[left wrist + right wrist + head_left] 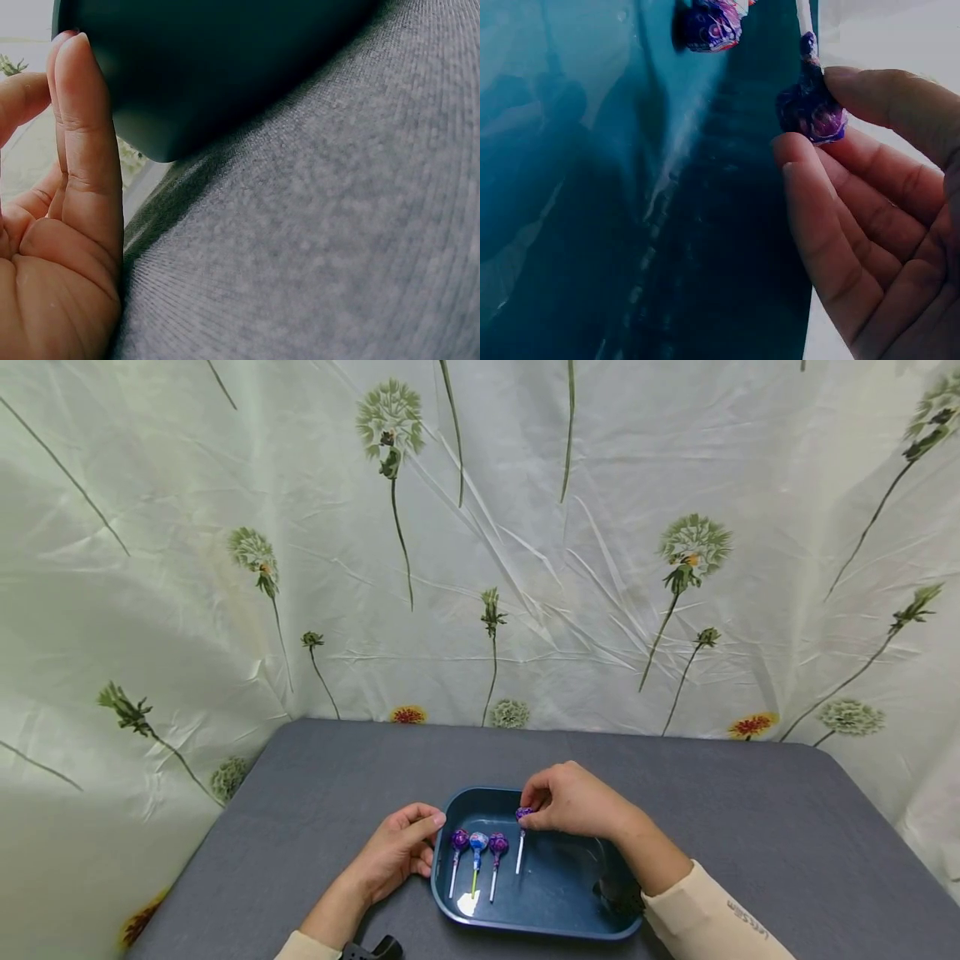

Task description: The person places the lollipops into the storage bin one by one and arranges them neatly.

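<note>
A blue tray (555, 922) lies on the table with three wrapped lollipops side by side at its left: a purple lollipop (460, 841), a blue lollipop (478, 842) with a yellow-green stick, and another purple lollipop (498, 843). Over the tray's far half, my right hand (581, 800) pinches a fourth, purple-wrapped lollipop (814, 116) by its head between thumb and fingertips, its white stick pointing toward me. At the tray's left rim, my left hand (401, 847) grips the edge, thumb at the top; in the left wrist view the thumb (88, 142) stands against the tray wall (161, 139).
Dark grey cloth covers the table (360, 768) under the tray. Behind and to the sides hangs a pale curtain (555, 568) printed with dandelions. A black strap (372, 949) circles the left wrist. Dark reflections show on the tray's glossy floor at the right.
</note>
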The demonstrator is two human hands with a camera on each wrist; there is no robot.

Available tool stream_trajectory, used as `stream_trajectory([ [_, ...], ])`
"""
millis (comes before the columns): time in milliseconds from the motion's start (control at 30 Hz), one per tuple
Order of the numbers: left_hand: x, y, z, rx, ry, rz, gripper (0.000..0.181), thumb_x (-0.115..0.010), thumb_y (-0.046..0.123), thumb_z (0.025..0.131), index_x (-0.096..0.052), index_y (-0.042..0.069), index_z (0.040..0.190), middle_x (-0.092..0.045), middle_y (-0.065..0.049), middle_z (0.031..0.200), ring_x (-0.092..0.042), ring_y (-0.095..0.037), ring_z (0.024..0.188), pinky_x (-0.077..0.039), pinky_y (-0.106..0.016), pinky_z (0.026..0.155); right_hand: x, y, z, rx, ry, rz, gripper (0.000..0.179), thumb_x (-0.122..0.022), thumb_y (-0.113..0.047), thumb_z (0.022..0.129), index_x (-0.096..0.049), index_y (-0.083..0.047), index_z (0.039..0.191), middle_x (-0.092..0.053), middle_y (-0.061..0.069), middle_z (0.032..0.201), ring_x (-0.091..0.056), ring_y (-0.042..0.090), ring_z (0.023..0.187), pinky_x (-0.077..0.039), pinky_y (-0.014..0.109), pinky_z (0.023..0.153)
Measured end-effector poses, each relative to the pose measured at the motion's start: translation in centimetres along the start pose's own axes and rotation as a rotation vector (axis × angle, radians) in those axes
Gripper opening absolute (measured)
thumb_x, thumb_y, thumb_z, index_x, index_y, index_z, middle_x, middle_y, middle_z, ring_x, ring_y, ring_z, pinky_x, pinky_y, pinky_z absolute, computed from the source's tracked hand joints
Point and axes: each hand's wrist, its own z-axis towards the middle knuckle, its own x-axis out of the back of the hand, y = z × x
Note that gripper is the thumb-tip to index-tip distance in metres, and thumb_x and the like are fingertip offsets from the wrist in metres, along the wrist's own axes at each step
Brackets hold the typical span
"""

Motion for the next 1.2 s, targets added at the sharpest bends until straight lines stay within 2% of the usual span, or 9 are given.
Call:
stream_trajectory([
  [400, -0.1, 0.0, 0.0, 0.004, 0.008, 0.006, 0.020, -0.065, 0.029, 0.101, -0.058, 0.013, 0.108, -0.060, 0.003, 0.080, -0.059, -0.004, 0.056, -0.055, -0.019, 0.053, -1.3, -0.1, 0.2, -0.019, -0.072, -0.033, 0.013, -0.085, -0.020, 0.083, -0.072, -0.019, 0.084, -0.068, -0.011, 0.077, -0.060, 0.005, 0.071, -0.052, 0.024, 0.062],
  [700, -0.1, 0.0, -0.1, 0.009, 0.017, 0.006, 0.021, -0.066, 0.030, 0.100, -0.058, 0.012, 0.109, -0.060, 0.003, 0.081, -0.059, -0.004, 0.056, -0.055, -0.019, 0.054, -1.7, -0.2, 0.2, -0.053, -0.132, -0.073, 0.012, -0.084, -0.020, 0.084, -0.074, -0.017, 0.088, -0.070, -0.010, 0.081, -0.061, 0.003, 0.075, -0.054, 0.024, 0.068],
  [900, -0.1, 0.0, -0.1, 0.011, 0.021, 0.011, 0.023, -0.066, 0.030, 0.100, -0.058, 0.011, 0.110, -0.060, 0.003, 0.082, -0.059, -0.004, 0.056, -0.055, -0.019, 0.054, -2.0, 0.0, 0.3, -0.048, -0.146, -0.078, 0.012, -0.085, -0.019, 0.083, -0.074, -0.016, 0.087, -0.070, -0.009, 0.081, -0.062, 0.005, 0.075, -0.054, 0.025, 0.067],
  [1200, -0.1, -0.1, 0.0, 0.005, 0.017, 0.017, 0.022, -0.065, 0.030, 0.101, -0.058, 0.011, 0.109, -0.061, 0.003, 0.081, -0.059, -0.004, 0.056, -0.055, -0.019, 0.054, -2.4, 0.6, 0.5, -0.014, -0.167, -0.047, 0.015, -0.086, -0.024, 0.082, -0.073, -0.019, 0.080, -0.066, -0.013, 0.072, -0.057, 0.000, 0.065, -0.049, 0.020, 0.060],
])
